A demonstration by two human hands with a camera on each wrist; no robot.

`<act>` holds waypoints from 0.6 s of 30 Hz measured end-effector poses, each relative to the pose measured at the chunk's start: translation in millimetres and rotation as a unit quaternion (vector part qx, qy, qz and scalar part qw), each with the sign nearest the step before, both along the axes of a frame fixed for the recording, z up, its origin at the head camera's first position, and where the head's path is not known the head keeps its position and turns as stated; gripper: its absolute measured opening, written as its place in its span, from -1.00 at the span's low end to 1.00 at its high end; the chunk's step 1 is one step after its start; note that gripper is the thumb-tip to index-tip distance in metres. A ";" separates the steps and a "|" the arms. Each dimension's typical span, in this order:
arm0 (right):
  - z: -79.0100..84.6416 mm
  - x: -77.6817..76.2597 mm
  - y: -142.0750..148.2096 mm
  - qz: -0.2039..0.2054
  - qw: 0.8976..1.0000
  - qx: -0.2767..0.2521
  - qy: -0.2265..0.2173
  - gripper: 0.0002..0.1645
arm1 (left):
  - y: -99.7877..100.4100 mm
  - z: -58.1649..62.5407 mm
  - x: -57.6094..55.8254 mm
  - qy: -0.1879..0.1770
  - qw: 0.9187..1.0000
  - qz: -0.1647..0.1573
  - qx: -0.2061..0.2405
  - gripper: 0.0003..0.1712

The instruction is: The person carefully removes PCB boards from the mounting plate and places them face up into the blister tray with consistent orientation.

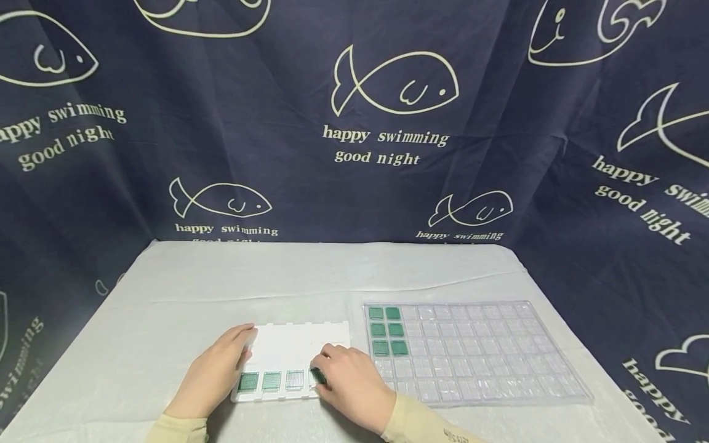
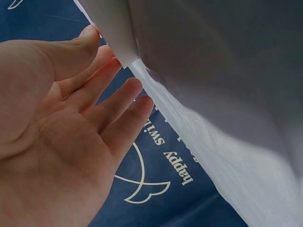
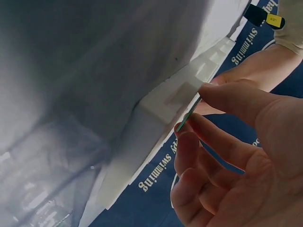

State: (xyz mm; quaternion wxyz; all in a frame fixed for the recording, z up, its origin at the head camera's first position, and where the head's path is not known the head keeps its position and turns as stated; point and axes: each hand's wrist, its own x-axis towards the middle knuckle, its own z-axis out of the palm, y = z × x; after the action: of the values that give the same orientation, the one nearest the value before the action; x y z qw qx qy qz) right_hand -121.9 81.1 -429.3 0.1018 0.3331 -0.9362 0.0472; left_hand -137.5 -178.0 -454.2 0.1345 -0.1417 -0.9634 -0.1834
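A dark blue curtain [image 1: 396, 191], printed with pale fish outlines and the words "happy swimming good night", hangs behind and to both sides of the work. In front of it stands a bench [image 1: 310, 274] under a pale, slightly creased cloth. On the right of the bench lies a clear tray [image 1: 471, 354] divided into a grid of small square compartments. Just to its left, well toward the near side, is a smaller white tray [image 1: 288, 344] with little tabs along its far edge. Two pale yellow sleeves [image 1: 180, 429] reach in from the near side, the right one carrying dark lettering. The left hand [image 1: 213, 369] rests at the white tray's left edge, its fingers extended and slightly apart, thumb and forefinger touching that edge. The right hand [image 1: 354, 383] is at the tray's right end, its fingers narrowed to a pinch on a small green square [image 1: 317, 375]; the right wrist view shows this piece edge-on between thumb and fingertips. The held piece is at the right end of a row along the white tray's near side, where three similar squares [image 1: 271, 381] lie, the rightmost looking paler; whether it touches the tray I cannot tell. Six more green pieces [image 1: 397, 347] fill the clear tray's two leftmost columns, in the three far rows.
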 end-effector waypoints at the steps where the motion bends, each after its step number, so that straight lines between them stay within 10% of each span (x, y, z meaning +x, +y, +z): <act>1: -0.2 0.0 0.3 0.000 1.000 -0.001 -0.001 -0.71 | 0.2 -0.1 0.0 0.000 1.000 0.000 -0.001 -0.56; 18: -0.8 0.9 5.0 -0.001 1.000 -0.014 0.011 -0.71 | -0.2 -1.0 -0.7 -0.002 1.000 -0.001 -0.003 -0.54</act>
State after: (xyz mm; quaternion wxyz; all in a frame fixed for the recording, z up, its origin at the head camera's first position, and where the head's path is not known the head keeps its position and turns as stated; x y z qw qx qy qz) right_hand -121.0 86.2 -430.1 0.1165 0.3316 -0.9345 0.0564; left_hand -138.2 -178.2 -455.2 0.1321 -0.1428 -0.9641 -0.1808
